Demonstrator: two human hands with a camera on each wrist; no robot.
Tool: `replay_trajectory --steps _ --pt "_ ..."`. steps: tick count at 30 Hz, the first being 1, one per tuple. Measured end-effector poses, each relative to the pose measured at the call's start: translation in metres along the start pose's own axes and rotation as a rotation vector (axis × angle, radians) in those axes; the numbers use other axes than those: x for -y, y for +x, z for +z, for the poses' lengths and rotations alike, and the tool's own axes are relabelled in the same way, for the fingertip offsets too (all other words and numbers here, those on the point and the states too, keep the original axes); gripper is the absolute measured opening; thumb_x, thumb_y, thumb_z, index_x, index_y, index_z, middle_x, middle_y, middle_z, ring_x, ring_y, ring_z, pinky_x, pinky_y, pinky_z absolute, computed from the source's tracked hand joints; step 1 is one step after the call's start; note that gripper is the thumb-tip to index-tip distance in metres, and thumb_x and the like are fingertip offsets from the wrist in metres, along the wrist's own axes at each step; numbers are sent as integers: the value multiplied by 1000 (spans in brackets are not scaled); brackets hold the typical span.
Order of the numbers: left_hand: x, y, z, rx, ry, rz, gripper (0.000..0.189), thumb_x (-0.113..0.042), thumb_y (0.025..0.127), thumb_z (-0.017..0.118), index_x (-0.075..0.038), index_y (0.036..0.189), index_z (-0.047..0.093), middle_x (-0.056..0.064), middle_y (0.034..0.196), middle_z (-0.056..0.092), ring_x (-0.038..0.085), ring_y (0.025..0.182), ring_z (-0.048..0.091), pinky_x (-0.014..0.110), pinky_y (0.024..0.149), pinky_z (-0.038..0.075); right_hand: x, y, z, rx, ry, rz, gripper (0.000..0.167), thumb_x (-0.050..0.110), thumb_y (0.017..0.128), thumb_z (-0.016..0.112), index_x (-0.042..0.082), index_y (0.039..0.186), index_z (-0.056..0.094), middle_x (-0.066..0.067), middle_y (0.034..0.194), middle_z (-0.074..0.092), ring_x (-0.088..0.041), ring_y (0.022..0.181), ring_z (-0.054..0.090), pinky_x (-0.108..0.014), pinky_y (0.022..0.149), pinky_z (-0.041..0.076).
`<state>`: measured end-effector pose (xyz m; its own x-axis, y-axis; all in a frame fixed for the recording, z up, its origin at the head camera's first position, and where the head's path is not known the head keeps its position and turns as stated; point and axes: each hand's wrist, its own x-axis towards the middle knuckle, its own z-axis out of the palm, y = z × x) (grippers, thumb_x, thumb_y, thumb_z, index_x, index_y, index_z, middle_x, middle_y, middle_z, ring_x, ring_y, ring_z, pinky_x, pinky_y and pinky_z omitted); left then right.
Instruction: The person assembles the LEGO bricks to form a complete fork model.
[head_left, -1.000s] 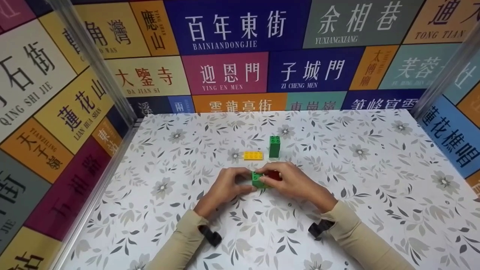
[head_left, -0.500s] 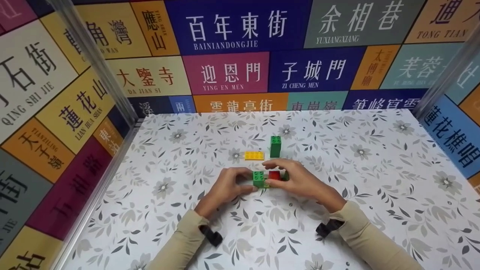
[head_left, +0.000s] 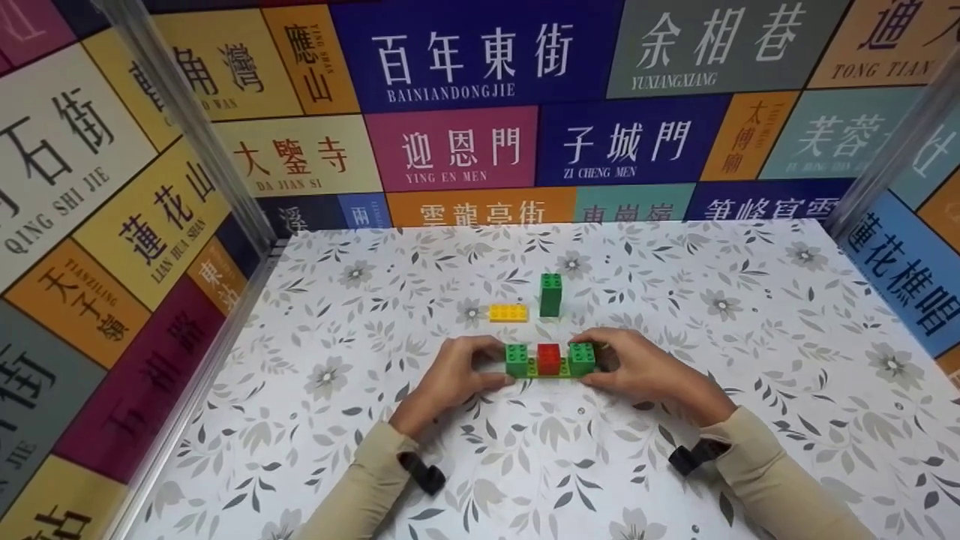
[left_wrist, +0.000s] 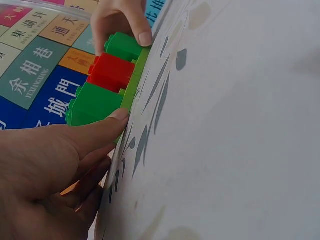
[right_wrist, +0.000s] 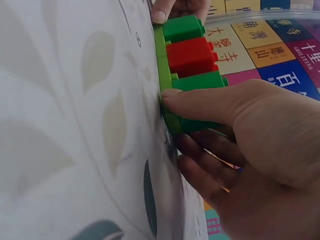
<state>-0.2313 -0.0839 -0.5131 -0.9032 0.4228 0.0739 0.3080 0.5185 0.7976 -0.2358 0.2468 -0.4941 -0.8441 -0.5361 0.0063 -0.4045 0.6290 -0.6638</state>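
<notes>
On the table lies a long lime-green toy brick plate [left_wrist: 133, 85] bearing three bricks in a row. A green brick [head_left: 517, 361] sits at its left end, a red brick [head_left: 548, 360] in the middle and another green brick [head_left: 582, 360] at its right end. My left hand [head_left: 459, 371] pinches the left end between thumb in front and fingers behind. My right hand [head_left: 637, 364] pinches the opposite end the same way, its thumb [right_wrist: 200, 103] low against the plate's side. Gaps with bare studs show between the bricks.
Beyond the plate lie a flat yellow brick [head_left: 508, 313] and, to its right, a tall upright green block [head_left: 550, 296]. The table [head_left: 360, 300] has a leaf-and-flower cover. Walls printed with street names [head_left: 450, 146] enclose it at the back and both sides.
My right hand has moved right, off the middle of the plate, to its right end, uncovering the red brick and right green brick. My left hand keeps its grip on the left end.
</notes>
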Motion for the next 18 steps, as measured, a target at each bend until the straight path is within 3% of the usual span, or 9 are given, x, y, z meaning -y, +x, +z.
replay_trajectory --steps 4,12,18 --pt "1 1 -1 9 -4 -6 41 -19 85 94 -21 124 80 -6 119 81 8 108 74 32 102 60 -3 0 -1 14 19 16 48 20 90 90 18 135 72 1 122 75 -19 110 70 -45 101 59" --pt "1 5 -5 31 -5 -12 48 -19 82 96 -22 127 78 -8 117 80 10 108 74 34 102 59 -3 0 -2 14 47 31 46 20 89 90 20 132 73 3 121 75 -20 112 72 -48 104 59" --pt "1 12 -17 49 10 40 53 -13 84 95 -12 132 75 3 117 80 19 107 75 38 98 61 -5 0 -3 11 49 23 47 21 89 90 19 133 73 2 123 76 -19 113 73 -47 104 60"
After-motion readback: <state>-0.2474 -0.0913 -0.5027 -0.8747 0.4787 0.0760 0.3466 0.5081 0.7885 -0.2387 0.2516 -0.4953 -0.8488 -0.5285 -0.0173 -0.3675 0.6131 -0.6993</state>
